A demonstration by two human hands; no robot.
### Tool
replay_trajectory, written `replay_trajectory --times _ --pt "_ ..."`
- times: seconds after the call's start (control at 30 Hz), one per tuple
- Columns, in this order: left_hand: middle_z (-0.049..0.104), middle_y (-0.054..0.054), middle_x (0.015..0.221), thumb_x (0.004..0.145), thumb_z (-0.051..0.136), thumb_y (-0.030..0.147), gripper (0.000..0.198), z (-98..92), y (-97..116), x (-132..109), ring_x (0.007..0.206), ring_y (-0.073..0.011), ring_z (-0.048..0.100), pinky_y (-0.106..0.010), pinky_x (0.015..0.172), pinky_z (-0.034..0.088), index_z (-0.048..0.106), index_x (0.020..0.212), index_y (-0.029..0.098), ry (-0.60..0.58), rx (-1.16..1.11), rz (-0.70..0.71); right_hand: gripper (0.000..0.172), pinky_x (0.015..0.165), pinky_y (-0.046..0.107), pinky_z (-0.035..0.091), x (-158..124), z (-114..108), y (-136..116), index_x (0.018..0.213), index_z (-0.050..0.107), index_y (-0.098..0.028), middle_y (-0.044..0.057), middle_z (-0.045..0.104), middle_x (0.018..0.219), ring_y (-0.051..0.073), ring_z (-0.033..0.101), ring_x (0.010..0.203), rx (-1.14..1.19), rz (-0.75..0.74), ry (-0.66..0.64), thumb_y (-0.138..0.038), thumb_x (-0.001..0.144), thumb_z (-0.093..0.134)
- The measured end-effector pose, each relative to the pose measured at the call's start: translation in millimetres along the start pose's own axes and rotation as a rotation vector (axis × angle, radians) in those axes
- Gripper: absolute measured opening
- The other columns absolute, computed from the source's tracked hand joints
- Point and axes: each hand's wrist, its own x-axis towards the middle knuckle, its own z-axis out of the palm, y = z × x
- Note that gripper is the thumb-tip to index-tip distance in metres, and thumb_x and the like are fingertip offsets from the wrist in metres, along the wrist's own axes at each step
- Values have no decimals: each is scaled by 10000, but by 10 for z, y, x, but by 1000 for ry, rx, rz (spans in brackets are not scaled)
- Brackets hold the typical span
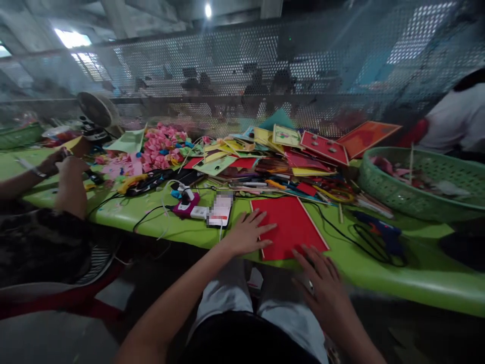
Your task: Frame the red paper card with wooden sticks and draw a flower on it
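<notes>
A red sheet of card (290, 225) lies flat near the front edge of the green table (417, 263). My left hand (248, 233) rests on its left edge with fingers stretched out flat. At the card's near right corner my right hand (322, 283) lies spread, fingertips touching the card; a ring shows on one finger. Neither hand holds anything.
Behind the card is a heap of coloured cards and paper (288, 151) with pink paper flowers (161, 144). A blue glue gun (381, 232) with black cable lies right, a green basket (413, 187) beyond. Phones and a charger (204, 210) lie left. People sit at both sides.
</notes>
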Motion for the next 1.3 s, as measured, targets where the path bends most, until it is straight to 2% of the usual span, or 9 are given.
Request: replay_trajectory --times 0.13,0.27,0.37,0.53,0.8,1.0,1.13,1.3 --pt "292 -31 1666 967 476 487 539 -12 -74 105 1549 -280 237 -610 1197 272 394 1497 437 -16 11 8 608 1092 595 403 -79 -38 316 1550 379 -267 157 516 1495 358 464 1392 -68 49 101 -349 966 523" --pt "306 -22 1662 979 413 314 520 34 -24 74 1552 -261 232 -584 1217 252 428 1489 411 38 18 -23 563 1062 557 451 -138 -58 593 1528 411 -240 170 494 1502 348 502 1348 -19 144 154 -383 988 483" --pt "320 -8 1657 963 397 261 539 81 29 34 1549 -237 241 -549 1240 227 446 1482 397 88 17 -41 511 1044 544 468 -162 -28 678 1490 463 -231 161 529 1471 336 539 1305 16 175 153 -399 1008 437" --pt "355 31 1641 921 422 207 570 118 47 4 1539 -204 261 -505 1254 224 486 1452 407 127 -2 -67 512 1039 570 446 -172 -6 634 1483 475 -261 124 559 1459 347 542 1291 -9 238 136 -442 1013 385" --pt "388 62 1621 908 397 161 572 103 31 -48 1535 -148 262 -456 1269 215 532 1412 396 147 -72 -94 540 1040 601 425 -95 -70 458 1499 463 -277 121 578 1436 371 537 1273 -73 304 116 -460 999 372" --pt "450 33 1585 896 437 144 561 84 40 -79 1517 -180 305 -496 1260 245 552 1402 359 179 -118 -104 588 968 594 458 -89 -4 532 1552 383 -321 110 601 1412 368 568 1203 -132 290 118 -451 979 405" --pt "488 22 1558 928 417 173 530 51 26 -85 1503 -166 328 -479 1256 265 534 1420 333 206 -151 -101 592 896 580 474 -19 -3 607 1543 404 -368 90 630 1376 364 588 1115 -201 319 101 -467 961 434" --pt "471 7 1571 957 423 238 458 44 -19 -56 1514 -178 315 -476 1248 276 571 1382 320 186 -182 -81 611 852 604 458 146 -63 536 1560 379 -389 117 633 1341 387 565 1082 -278 379 73 -448 957 455"
